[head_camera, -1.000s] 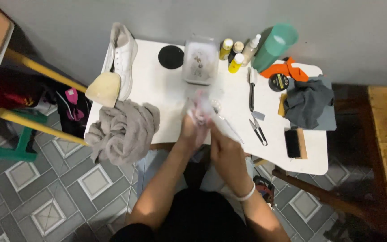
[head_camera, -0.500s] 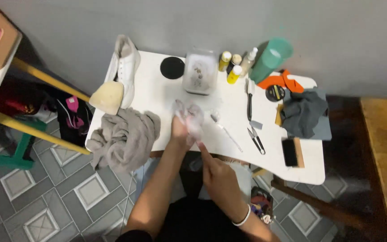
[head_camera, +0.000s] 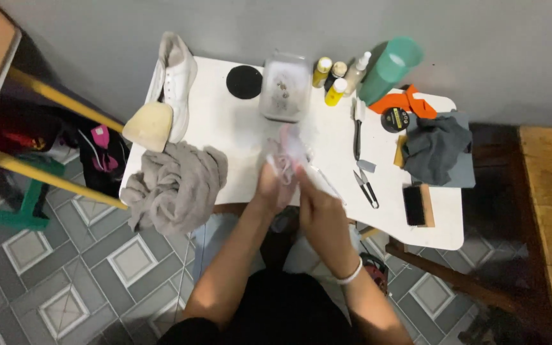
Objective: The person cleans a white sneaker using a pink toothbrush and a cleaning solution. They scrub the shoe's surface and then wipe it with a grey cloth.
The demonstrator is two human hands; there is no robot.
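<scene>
Left hand (head_camera: 269, 185) grips pale crumpled cloth (head_camera: 287, 153) above the white desk (head_camera: 237, 134), right hand (head_camera: 321, 211) pinching its near edge; best kept taut, clear of the scissors (head_camera: 367, 187) rightward.

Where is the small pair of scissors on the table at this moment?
In the head view, the small scissors lie on the white table, to the right of the right hand, with the black brush further right.
</scene>
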